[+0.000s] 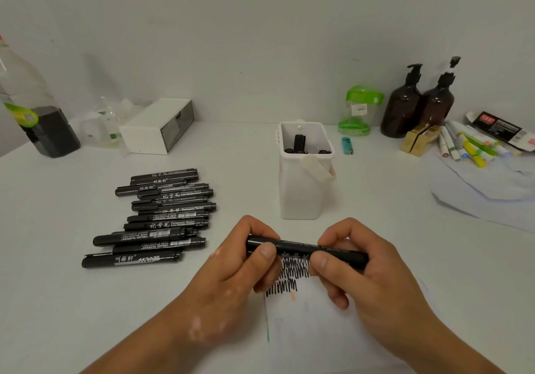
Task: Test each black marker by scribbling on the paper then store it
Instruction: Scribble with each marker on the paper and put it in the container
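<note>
Marker point(298, 247) held level over scribbled paper point(318, 330), long axis left to right.
Left hand point(231, 269) and right hand point(367, 281) each had a closed grip on one end; white holder point(301, 197) stood straight beyond, midway between them.

White table point(86, 301): a pile of black markers point(162, 217) is laid left of centre. A white handled container point(301, 191) is stood mid-table. Scribbled paper point(312, 324) is laid at the near edge. Along the back are set a white box point(150, 127), a blue lighter point(346, 145) and two brown pump bottles point(401, 107). Coloured markers point(469, 145) are heaped far right.
</note>
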